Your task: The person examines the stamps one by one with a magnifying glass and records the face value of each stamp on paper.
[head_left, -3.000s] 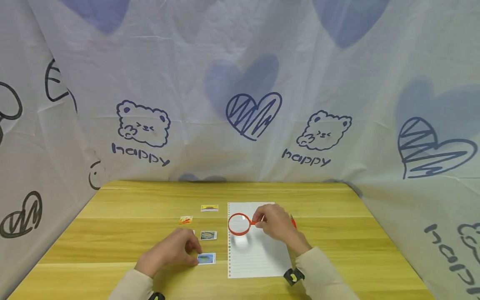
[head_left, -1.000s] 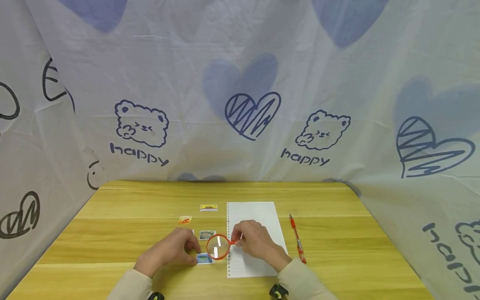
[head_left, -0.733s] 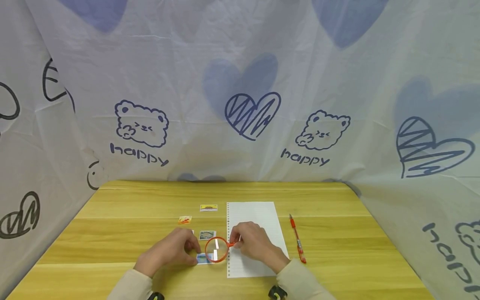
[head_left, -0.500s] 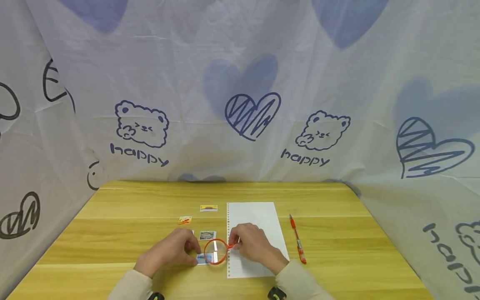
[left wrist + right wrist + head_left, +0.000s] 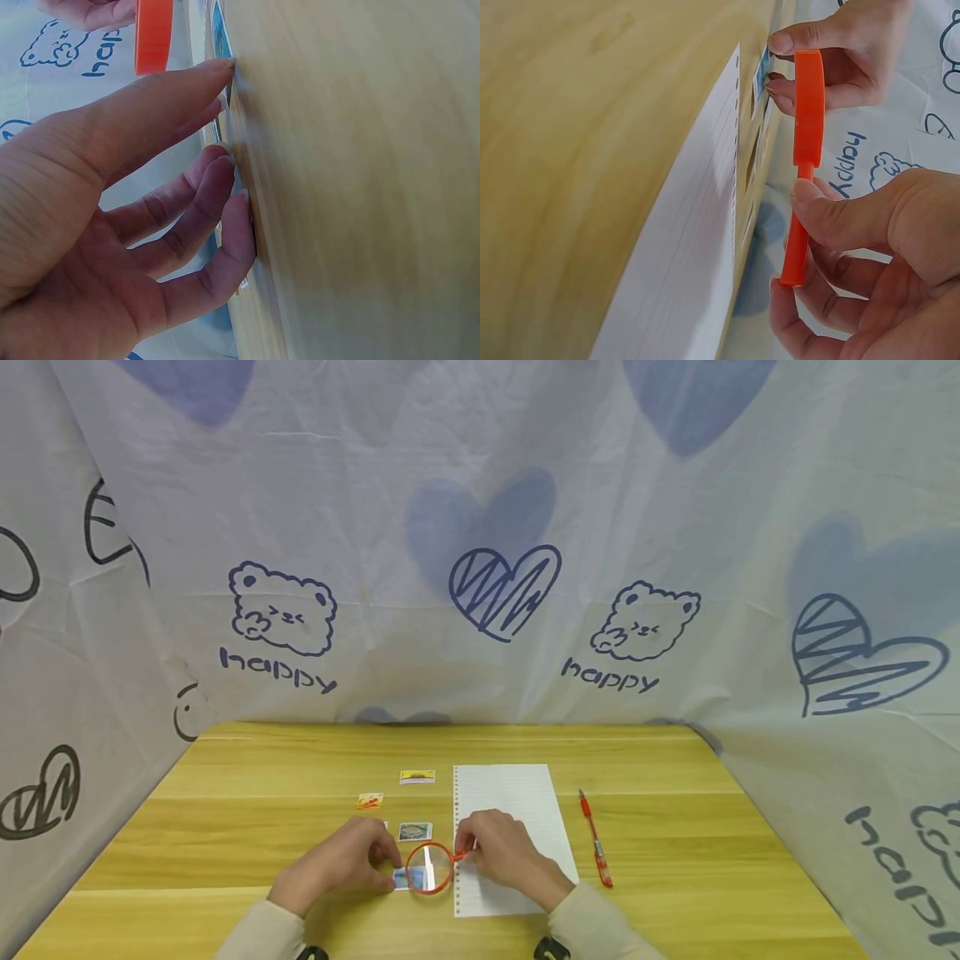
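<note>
My right hand point(image 5: 501, 847) pinches the red handle of a magnifying glass point(image 5: 430, 868) between thumb and fingers. The round lens hangs over the right part of a blue picture stamp point(image 5: 401, 878), with a bright reflection across the glass. From the right wrist view, the red rim point(image 5: 808, 105) stands above the table, level with the left hand. My left hand point(image 5: 345, 860) rests on the table and holds the blue stamp's left edge between thumb and index finger. Its other fingers curl onto the wood in the left wrist view.
Just beyond lie a green stamp point(image 5: 415, 832), a yellow one point(image 5: 417, 777) and an orange-red one point(image 5: 370, 801); another is mostly hidden behind the left hand. Lined paper point(image 5: 517, 893) lies under the right hand, a red pen point(image 5: 595, 839) to its right. A printed curtain point(image 5: 390, 610) backs the table.
The magnifying glass has come left and toward me, from above the paper to over the blue stamp, lately sinking slightly. The pen is now fully uncovered. My left hand has stayed put.
</note>
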`<state>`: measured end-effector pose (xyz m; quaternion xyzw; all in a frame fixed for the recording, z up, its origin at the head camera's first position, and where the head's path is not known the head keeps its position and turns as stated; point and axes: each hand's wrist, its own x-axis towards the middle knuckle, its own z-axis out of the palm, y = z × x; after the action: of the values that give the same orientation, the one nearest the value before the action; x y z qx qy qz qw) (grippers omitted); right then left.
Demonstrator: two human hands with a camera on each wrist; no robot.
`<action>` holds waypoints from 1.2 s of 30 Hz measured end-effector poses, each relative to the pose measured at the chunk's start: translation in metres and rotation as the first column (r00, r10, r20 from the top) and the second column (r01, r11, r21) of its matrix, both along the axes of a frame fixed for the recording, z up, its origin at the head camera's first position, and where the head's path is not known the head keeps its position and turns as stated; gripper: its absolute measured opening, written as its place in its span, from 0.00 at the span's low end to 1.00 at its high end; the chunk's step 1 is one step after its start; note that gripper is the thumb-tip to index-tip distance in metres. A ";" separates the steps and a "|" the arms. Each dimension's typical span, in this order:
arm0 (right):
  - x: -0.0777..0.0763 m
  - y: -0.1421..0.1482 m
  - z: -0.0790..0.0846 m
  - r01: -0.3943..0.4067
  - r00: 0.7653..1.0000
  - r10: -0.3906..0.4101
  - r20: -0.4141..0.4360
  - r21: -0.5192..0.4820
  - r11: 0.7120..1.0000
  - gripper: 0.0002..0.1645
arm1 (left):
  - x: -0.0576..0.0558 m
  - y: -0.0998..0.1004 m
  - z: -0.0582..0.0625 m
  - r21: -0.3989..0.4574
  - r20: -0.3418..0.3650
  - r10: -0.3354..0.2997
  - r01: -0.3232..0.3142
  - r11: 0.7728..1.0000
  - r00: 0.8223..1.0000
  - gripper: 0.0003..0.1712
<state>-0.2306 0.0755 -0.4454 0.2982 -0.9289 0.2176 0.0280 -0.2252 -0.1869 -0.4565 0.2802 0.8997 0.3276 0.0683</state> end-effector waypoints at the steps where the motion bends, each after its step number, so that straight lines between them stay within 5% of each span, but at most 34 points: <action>1: 0.000 0.000 0.000 -0.002 1.000 0.002 -0.002 0.001 1.000 0.12 | 0.000 0.000 0.000 0.001 -0.001 -0.002 0.002 1.000 1.000 0.12; 36: -0.001 -0.002 -0.008 -0.004 1.000 0.004 0.012 -0.003 1.000 0.12 | -0.001 -0.001 -0.002 -0.015 -0.018 -0.016 0.016 1.000 1.000 0.12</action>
<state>-0.2312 0.0734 -0.4532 0.2986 -0.9283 0.2207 0.0224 -0.2266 -0.1877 -0.4581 0.2897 0.9004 0.3180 0.0648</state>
